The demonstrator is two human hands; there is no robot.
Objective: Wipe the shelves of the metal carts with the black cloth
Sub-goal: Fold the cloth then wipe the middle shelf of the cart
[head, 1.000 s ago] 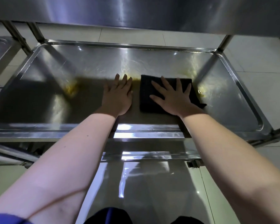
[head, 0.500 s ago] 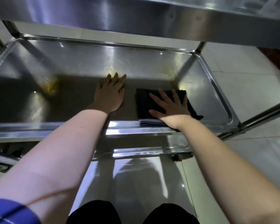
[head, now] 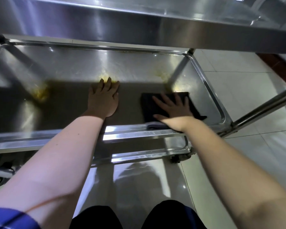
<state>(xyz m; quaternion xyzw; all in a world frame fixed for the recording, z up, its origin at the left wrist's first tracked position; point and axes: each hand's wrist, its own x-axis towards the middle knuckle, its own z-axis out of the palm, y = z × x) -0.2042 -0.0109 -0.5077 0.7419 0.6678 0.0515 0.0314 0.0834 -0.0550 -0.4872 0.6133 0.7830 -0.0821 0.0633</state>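
Two hands flat on a metal cart shelf (head: pixel 69 66).
Right hand (head: pixel 172 108), fingers spread, presses the black cloth (head: pixel 191 103); left hand (head: pixel 103 99) rests open beside it.

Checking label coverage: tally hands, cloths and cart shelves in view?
Hands: 2, left hand and right hand
Black cloth: 1
Shelves: 3, upper shelf, middle shelf, lower shelf
Total: 6

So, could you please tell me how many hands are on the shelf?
2. The left hand lies flat on the bare shelf near its middle; the right hand presses the cloth near the right end. None looks hidden.
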